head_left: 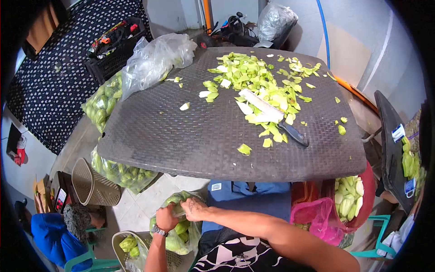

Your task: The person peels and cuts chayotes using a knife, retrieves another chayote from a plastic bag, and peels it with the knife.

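My left hand (pixel 166 218), with a watch at the wrist, is closed on the gathered top of a clear plastic bag (pixel 185 238). Close beside it, my right hand (pixel 195 209) also grips the bag's neck. Green vegetables that look like chayotes show through the plastic. The bag hangs left of my lap, below the table edge, next to a woven basket (pixel 118 240) with more green vegetables. On the table (pixel 172 131) lie a heap of green peelings (pixel 253 75) and a knife (pixel 265 106) with a dark handle, resting on the peelings.
Bags of green vegetables (pixel 102 106) stand left of the table, near an empty-looking basket (pixel 93 186). At right, a red tub (pixel 369 195) holds peeled pale pieces, beside a pink net bag (pixel 317 220). A person in blue (pixel 56 235) sits at lower left.
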Tool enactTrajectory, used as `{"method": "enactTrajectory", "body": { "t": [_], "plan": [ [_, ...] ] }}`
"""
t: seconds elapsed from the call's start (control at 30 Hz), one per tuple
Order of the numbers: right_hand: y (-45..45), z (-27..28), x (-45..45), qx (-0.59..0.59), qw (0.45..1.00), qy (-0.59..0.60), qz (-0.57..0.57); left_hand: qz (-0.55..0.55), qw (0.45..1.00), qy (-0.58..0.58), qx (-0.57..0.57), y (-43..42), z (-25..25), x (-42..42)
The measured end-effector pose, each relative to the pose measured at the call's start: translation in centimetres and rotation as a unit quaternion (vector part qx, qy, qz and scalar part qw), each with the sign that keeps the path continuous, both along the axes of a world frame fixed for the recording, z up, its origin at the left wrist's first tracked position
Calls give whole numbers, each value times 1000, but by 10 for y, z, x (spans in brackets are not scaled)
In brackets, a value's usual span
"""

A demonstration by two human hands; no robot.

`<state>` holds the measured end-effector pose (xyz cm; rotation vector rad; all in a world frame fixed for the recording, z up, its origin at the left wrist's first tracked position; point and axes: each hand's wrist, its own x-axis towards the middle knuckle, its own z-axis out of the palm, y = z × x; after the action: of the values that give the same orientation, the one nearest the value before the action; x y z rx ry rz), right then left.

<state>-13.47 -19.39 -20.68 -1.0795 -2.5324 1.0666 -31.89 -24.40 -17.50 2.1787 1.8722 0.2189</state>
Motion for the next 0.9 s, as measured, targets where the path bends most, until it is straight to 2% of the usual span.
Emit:
{"method": "enactTrajectory", "body": {
  "t": [0.07,0.17,0.27,0.47,0.53,0.73,0.87,0.9],
  "plan": [
    [-2,-29,-4,95,993,71,-26,-12,1000,-14,7,2,-1,-4],
    [3,-9,-1,30,997,53,-38,-18,999,-31,5,8,-5,-11],
    [11,-17,-4,40,996,70,-36,-16,998,-50,-23,16,-1,-14],
    [26,-14,-8,6,1000,21,-3,-21,996,-74,-55,30,6,-17],
    [30,-28,-11,19,998,54,-16,-14,995,-82,-63,33,6,-20],
    [51,-14,-8,-24,999,26,19,-39,990,-77,-115,51,4,-27],
    [51,-13,-3,-28,999,29,2,-73,993,-31,-85,51,7,-19],
    [40,-18,-5,6,997,77,-29,-85,995,-5,-60,47,6,-16]
  ]
}}
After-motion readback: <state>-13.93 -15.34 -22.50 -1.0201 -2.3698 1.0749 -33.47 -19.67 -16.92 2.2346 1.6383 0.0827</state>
